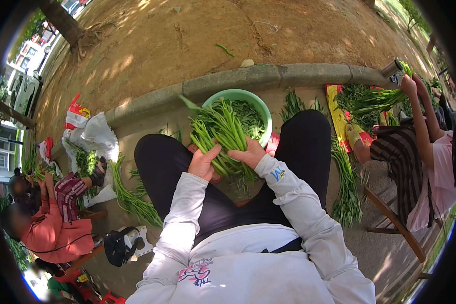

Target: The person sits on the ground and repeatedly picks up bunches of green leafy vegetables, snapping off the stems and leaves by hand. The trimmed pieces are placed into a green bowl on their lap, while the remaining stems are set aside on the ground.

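Note:
Between my knees, both hands hold a bunch of long green stems that look like water spinach. My left hand closes round its left lower side, thumb on top. My right hand grips the right lower side, its thumb pointing at the other one. The upper part of the bunch overlaps a light green basin just beyond my hands. Loose leaves fill much of the basin. Some leafy ends hang below my hands, and my fingers are partly hidden under the stems.
Loose stems lie on the ground in a left pile and a right pile. A stone kerb runs beyond the basin. One person holds greens at right; others sit at left. A black bag lies at lower left.

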The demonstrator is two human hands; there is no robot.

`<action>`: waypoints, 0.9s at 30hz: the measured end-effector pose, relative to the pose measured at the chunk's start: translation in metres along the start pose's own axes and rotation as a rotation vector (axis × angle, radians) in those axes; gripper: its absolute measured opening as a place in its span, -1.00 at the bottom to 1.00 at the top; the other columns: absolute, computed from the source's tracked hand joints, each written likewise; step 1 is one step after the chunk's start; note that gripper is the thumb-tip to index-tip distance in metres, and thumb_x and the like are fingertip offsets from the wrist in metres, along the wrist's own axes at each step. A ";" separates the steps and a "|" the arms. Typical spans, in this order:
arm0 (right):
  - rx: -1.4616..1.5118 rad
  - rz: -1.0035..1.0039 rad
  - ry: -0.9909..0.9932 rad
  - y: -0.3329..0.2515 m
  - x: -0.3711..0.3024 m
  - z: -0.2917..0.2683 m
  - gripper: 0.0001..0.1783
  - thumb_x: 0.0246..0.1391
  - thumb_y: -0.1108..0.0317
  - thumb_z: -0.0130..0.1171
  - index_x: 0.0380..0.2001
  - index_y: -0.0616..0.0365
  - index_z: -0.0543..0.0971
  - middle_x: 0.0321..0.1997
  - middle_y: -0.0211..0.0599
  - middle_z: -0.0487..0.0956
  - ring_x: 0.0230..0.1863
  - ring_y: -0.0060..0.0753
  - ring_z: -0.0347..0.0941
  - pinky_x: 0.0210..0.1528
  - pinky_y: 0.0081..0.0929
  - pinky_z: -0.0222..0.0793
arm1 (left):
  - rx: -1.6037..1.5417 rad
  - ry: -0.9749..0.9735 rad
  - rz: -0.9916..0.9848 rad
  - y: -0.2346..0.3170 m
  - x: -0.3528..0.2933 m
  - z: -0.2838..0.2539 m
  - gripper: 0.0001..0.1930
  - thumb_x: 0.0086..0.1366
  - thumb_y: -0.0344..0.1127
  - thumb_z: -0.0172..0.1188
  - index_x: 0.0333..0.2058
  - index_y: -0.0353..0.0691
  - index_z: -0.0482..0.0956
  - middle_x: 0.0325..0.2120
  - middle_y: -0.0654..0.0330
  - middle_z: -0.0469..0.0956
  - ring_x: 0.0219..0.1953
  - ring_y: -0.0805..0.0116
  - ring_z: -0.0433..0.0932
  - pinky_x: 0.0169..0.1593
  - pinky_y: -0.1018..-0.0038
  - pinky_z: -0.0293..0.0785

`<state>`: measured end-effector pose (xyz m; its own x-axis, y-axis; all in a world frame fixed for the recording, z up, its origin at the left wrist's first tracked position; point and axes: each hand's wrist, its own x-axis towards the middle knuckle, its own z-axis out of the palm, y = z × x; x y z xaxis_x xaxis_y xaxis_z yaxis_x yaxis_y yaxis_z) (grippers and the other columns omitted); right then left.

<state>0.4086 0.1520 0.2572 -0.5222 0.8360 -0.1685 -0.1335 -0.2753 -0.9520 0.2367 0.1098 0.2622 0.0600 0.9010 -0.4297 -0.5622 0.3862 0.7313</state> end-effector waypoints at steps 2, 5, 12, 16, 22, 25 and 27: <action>-0.071 0.029 -0.007 0.006 0.001 -0.001 -0.55 -0.17 0.40 0.22 -0.13 0.26 0.44 -0.23 -0.27 0.55 -0.23 -0.49 0.46 -0.12 -0.54 0.35 | 0.022 -0.021 -0.016 0.001 -0.001 0.000 -0.63 0.19 -0.34 0.14 -0.03 -0.25 0.33 -0.19 0.17 0.47 -0.19 0.30 0.49 -0.15 0.33 0.45; -0.093 0.081 -0.018 0.007 0.000 -0.002 -0.52 -0.20 0.38 0.24 -0.13 0.27 0.43 -0.26 -0.26 0.55 -0.25 -0.48 0.46 -0.14 -0.53 0.36 | 0.022 -0.040 -0.002 0.001 -0.003 0.004 -0.64 0.18 -0.36 0.15 -0.05 -0.25 0.34 -0.17 0.16 0.47 -0.19 0.29 0.50 -0.15 0.31 0.46; -0.102 0.119 -0.047 0.010 0.002 -0.005 -0.56 -0.16 0.44 0.23 -0.13 0.25 0.41 -0.32 -0.36 0.52 -0.37 -0.53 0.43 -0.33 -0.58 0.34 | 0.043 -0.052 0.005 0.002 -0.005 0.004 -0.63 0.17 -0.41 0.13 -0.04 -0.26 0.32 -0.17 0.16 0.47 -0.23 0.27 0.51 -0.22 0.31 0.49; -0.067 0.023 -0.084 0.019 0.004 -0.006 -0.40 -0.26 0.32 0.34 -0.07 0.23 0.40 -0.17 -0.26 0.53 -0.16 -0.42 0.44 -0.08 -0.49 0.33 | 0.062 -0.055 -0.025 0.002 -0.003 0.002 -0.62 0.17 -0.41 0.12 -0.03 -0.26 0.31 -0.18 0.14 0.47 -0.25 0.25 0.52 -0.32 0.28 0.52; -0.053 -0.056 -0.152 0.020 0.006 -0.005 -0.40 -0.24 0.33 0.35 -0.06 0.20 0.40 -0.17 -0.29 0.53 -0.16 -0.44 0.43 -0.10 -0.51 0.33 | 0.084 -0.079 -0.044 0.002 -0.002 0.001 -0.65 0.19 -0.36 0.11 -0.05 -0.25 0.32 -0.27 0.17 0.46 -0.32 0.29 0.51 -0.36 0.30 0.53; -0.028 0.075 -0.091 0.006 0.004 -0.001 -0.52 -0.21 0.39 0.28 -0.14 0.23 0.43 -0.30 -0.27 0.55 -0.35 -0.45 0.47 -0.31 -0.51 0.40 | 0.084 -0.020 -0.083 0.000 0.000 -0.004 -0.66 0.20 -0.34 0.10 -0.06 -0.26 0.32 -0.34 0.20 0.44 -0.36 0.34 0.48 -0.31 0.37 0.53; 0.023 0.174 -0.013 -0.006 0.001 0.000 -0.60 -0.19 0.42 0.22 -0.20 0.25 0.44 -0.40 -0.26 0.55 -0.49 -0.46 0.47 -0.45 -0.52 0.40 | 0.041 0.049 -0.087 0.003 -0.002 0.003 -0.65 0.21 -0.33 0.09 -0.04 -0.27 0.32 -0.38 0.21 0.43 -0.37 0.38 0.46 -0.27 0.41 0.52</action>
<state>0.4084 0.1545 0.2625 -0.5500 0.7687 -0.3265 -0.0595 -0.4261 -0.9027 0.2368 0.1102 0.2666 0.0664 0.8531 -0.5174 -0.5219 0.4717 0.7108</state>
